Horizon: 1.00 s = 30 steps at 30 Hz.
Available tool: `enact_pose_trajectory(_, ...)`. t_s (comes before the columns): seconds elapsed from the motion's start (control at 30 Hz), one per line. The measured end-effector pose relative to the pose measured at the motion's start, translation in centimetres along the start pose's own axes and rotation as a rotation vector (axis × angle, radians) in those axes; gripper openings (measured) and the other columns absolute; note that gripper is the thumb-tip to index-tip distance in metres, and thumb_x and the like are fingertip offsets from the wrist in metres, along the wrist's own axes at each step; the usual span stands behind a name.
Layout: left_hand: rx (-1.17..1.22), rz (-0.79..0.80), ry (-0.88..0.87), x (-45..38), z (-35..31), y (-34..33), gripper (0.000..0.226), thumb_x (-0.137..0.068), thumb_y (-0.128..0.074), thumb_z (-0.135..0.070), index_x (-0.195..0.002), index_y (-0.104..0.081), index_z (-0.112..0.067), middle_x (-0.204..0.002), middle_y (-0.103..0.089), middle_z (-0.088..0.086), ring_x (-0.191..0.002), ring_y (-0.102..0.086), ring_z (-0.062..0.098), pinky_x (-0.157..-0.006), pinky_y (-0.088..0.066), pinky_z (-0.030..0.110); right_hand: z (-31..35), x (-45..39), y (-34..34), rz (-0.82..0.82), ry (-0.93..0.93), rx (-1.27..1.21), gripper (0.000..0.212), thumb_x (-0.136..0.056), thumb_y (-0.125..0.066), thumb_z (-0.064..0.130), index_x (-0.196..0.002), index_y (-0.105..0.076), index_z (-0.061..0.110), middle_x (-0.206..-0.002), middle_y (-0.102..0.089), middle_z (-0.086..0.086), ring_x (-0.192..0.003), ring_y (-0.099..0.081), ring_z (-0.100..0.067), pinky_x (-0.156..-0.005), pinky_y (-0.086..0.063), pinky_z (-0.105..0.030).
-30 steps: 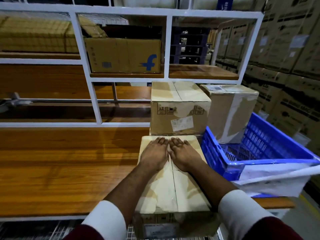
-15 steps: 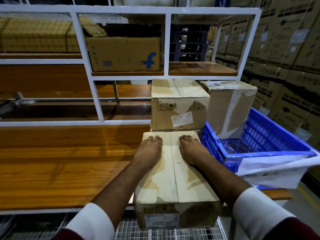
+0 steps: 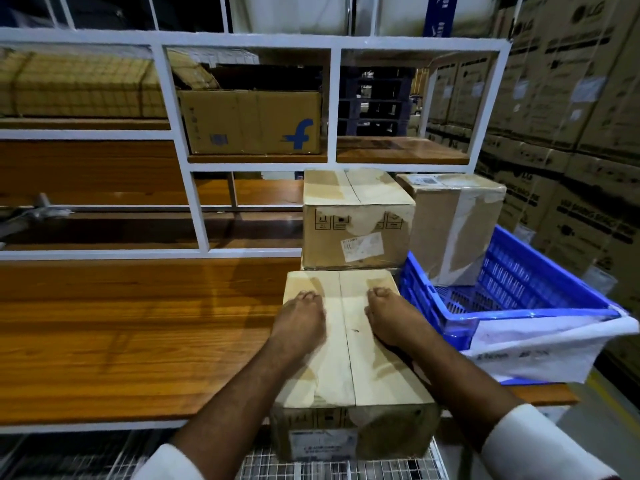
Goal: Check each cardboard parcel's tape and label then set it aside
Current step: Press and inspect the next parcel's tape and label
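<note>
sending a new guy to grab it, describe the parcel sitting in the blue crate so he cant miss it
Go to the right end of the wooden workbench, where a blue plastic crate sits. The parcel in the crate stands in its far corner. Unlike the two neighbouring boxes to its left, it is a darker brown, has a diagonal tape strip down its side and a label on top.

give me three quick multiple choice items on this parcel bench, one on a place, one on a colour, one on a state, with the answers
1. Where does the parcel with the tilted white label sit?
A. in the crate
B. behind the near parcel
C. on the top shelf

2. What colour is the plastic crate?
A. blue
B. red
C. green

3. How do the hands lie?
A. both lifting the crate
B. one hanging idle
C. both resting on the near parcel's top

Answers: B, the labelled parcel stands just beyond the near parcel; A, the crate is blue; C, the left hand and right hand lie either side of the centre seam.
</note>
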<state>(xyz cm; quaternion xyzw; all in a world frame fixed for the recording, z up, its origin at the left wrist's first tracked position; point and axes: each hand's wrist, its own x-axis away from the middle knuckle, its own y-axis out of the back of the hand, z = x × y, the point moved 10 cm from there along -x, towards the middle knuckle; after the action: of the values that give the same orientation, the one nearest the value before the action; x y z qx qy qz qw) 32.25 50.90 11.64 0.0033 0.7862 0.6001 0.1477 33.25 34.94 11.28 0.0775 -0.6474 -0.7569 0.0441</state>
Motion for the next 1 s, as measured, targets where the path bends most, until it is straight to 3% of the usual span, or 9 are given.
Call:
enact_pose_trajectory(0.2, -0.011, -0.007, -0.031, 1.1, 0.7, -0.2, 0.044, -0.104, -0.037, -0.031, -0.145, -0.043, -0.018, -0.151, -0.044, 0.001, -0.14, -0.037, 0.016, -0.118, -0.027, 0.037, -0.4, 1.8, -0.1, -0.01, 0.021, -0.007, 0.052, -0.106, -0.026, 0.032, -0.154, -0.026, 0.01, -0.161, -0.025, -0.009, -0.149, -0.021, -0.024, -0.121, -0.016, -0.039)
enact_pose_trajectory(0.37, 0.04, 0.03, -0.094, 2.5, -1.1, 1.3, 0.041, -0.103, -0.041, -0.028, -0.144, -0.044, -0.022, -0.151, -0.043, 0.0, -0.139, -0.038, 0.015, -0.116, -0.03, 0.036, 2.3, 3.1, 0.9, 0.021, 0.102, 0.001, 0.046, -0.105, -0.032, 0.028, -0.148, -0.038, 0.013, -0.154, -0.039, -0.009, -0.141, -0.037, -0.025, -0.116, -0.032, -0.041)
enact_pose_trajectory(0.53, -0.021, 0.095, -0.169, 4.4, -4.1, -0.1, 0.047, -0.106, -0.033, -0.028, -0.153, -0.031, -0.022, -0.16, -0.028, -0.001, -0.148, -0.02, 0.014, -0.119, -0.016, 0.033, 4.7, 4.4, -1.5, -0.007, 0.198, 0.078, 0.049, -0.105, -0.027, 0.026, -0.152, -0.032, 0.013, -0.158, -0.033, -0.009, -0.147, -0.026, -0.024, -0.118, -0.024, -0.041)
enact_pose_trajectory(0.67, -0.008, 0.103, -0.143, 4.7, -3.9, 0.1, 0.046, -0.106, -0.034, -0.029, -0.151, -0.034, -0.022, -0.159, -0.031, -0.001, -0.147, -0.024, 0.014, -0.12, -0.018, 0.033, 4.7, 4.8, -0.9, 0.006, 0.186, 0.052, 0.049, -0.106, -0.027, 0.027, -0.153, -0.031, 0.013, -0.159, -0.031, -0.008, -0.148, -0.024, -0.023, -0.12, -0.022, -0.04)
enact_pose_trajectory(0.83, -0.031, -0.02, -0.033, 6.2, -1.6, 2.2, 0.04, -0.103, -0.04, -0.027, -0.142, -0.045, -0.017, -0.146, -0.048, 0.002, -0.134, -0.042, 0.016, -0.112, -0.033, 0.034, 2.5, 6.7, 0.6, -0.053, 0.086, 0.023, 0.041, -0.103, -0.035, 0.029, -0.139, -0.046, 0.012, -0.141, -0.051, -0.009, -0.126, -0.049, -0.023, -0.104, -0.043, -0.038)
enact_pose_trajectory(1.0, -0.013, -0.031, -0.032, 7.7, -0.6, 2.1, 0.046, -0.105, -0.034, -0.03, -0.148, -0.038, -0.017, -0.154, -0.039, 0.002, -0.143, -0.032, 0.015, -0.118, -0.021, 0.032, 2.2, 8.7, 0.8, -0.11, 0.075, -0.006, 0.045, -0.106, -0.032, 0.026, -0.147, -0.04, 0.009, -0.152, -0.041, -0.01, -0.139, -0.037, -0.023, -0.115, -0.027, -0.036)
